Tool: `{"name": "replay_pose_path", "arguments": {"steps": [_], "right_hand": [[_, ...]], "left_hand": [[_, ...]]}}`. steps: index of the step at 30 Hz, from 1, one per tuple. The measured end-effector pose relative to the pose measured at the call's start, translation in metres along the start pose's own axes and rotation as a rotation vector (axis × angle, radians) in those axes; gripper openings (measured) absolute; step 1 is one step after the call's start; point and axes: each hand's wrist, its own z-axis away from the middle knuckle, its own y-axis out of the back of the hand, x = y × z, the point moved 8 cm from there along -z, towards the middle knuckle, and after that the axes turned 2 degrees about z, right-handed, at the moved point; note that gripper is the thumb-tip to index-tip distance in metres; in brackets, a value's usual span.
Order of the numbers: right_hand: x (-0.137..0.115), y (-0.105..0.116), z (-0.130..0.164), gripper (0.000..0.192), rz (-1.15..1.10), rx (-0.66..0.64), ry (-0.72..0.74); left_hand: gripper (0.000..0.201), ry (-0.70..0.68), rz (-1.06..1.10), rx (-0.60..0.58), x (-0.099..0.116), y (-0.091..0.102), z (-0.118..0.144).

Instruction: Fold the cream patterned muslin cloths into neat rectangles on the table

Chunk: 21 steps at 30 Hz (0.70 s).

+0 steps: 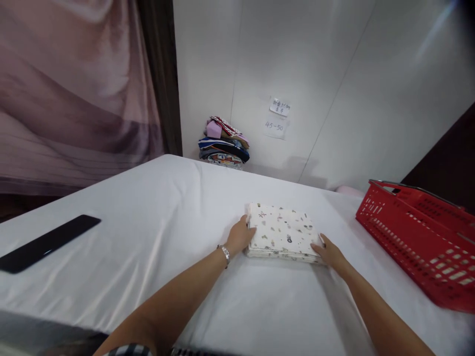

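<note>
A folded white cloth [282, 231] with small printed figures lies on the white table [156, 217], right of the middle. My left hand [240, 236] grips its left edge, thumb on top and fingers under the side. A watch is on that wrist. My right hand [328, 252] presses against the cloth's near right corner, fingers along the edge. The cloth rests flat between both hands.
A red plastic basket [419, 242] stands at the right edge of the table. A pile of folded colourful clothes [223, 143] sits at the far corner against the wall. A flat black slab [46, 242] lies at the left. Two paper notes [276, 118] hang on the wall.
</note>
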Motion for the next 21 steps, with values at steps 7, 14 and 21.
{"name": "replay_pose_path", "arguments": {"steps": [7,14,21], "right_hand": [[-0.017,0.018,-0.018,0.075,-0.111,-0.006,0.004],[-0.055,0.068,-0.076,0.074,-0.152,0.373,0.131],[-0.030,0.036,-0.035,0.072,-0.205,0.256,-0.012]], "left_hand": [[0.040,0.107,0.210,-0.060,0.000,-0.025,0.020],[0.035,-0.080,0.354,-0.330,0.029,-0.065,0.057],[0.044,-0.150,0.043,0.048,0.006,0.001,0.006]]}}
